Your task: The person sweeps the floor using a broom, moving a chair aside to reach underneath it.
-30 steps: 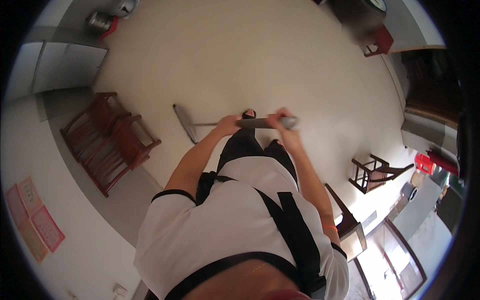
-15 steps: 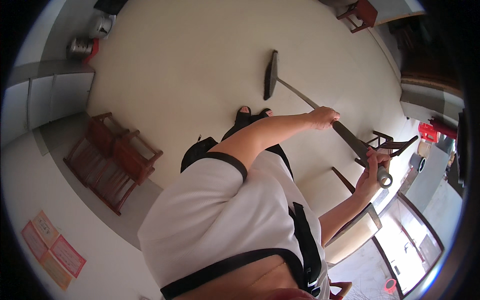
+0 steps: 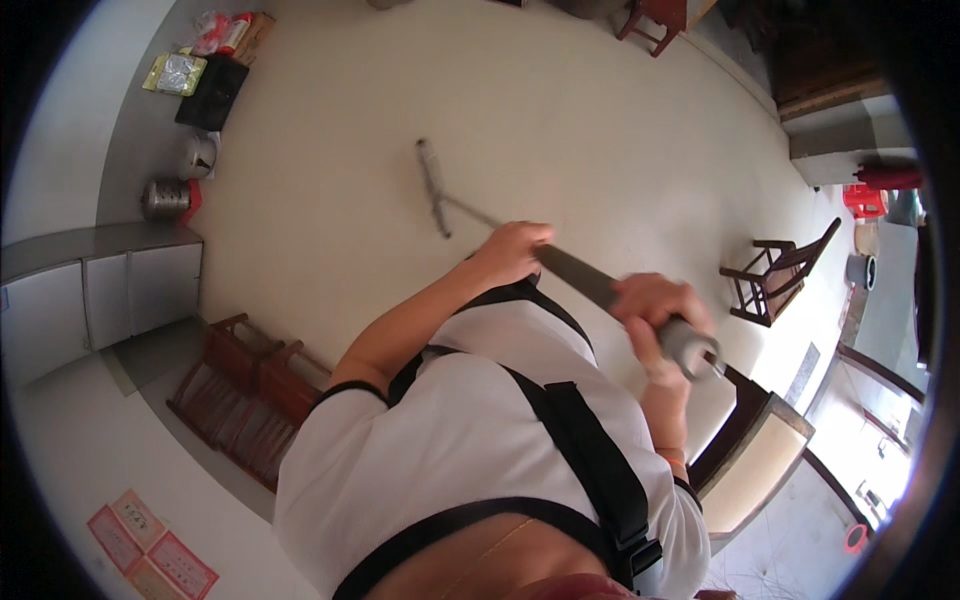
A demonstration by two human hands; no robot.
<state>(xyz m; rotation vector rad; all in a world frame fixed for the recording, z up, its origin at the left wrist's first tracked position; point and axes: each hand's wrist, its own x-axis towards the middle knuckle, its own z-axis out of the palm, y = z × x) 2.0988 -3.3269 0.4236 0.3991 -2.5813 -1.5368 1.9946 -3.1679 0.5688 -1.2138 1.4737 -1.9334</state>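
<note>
I hold a broom (image 3: 575,277) slantwise across the front of my body, its thick grey-brown grip toward me at the right. My left hand (image 3: 512,252) is closed around the middle of the handle. Higher up, close to the handle's ringed end, my right hand (image 3: 662,312) is wrapped around the grip. The broom's long, narrow head (image 3: 435,192) is at the pale floor (image 3: 600,130), ahead and to the left of me, and is smeared by motion. My feet are mostly hidden behind my arms and shirt.
Wooden chairs (image 3: 245,385) stand by the left wall near a grey cabinet (image 3: 150,290). Metal pots (image 3: 168,200) and a black box (image 3: 212,92) line the left side. Another wooden chair (image 3: 785,270) is at the right, with a red stool (image 3: 655,22) at the far right.
The broom head has swept left and slightly nearer. Both hands have moved left with the handle, and my body has turned, so the room has shifted in view.
</note>
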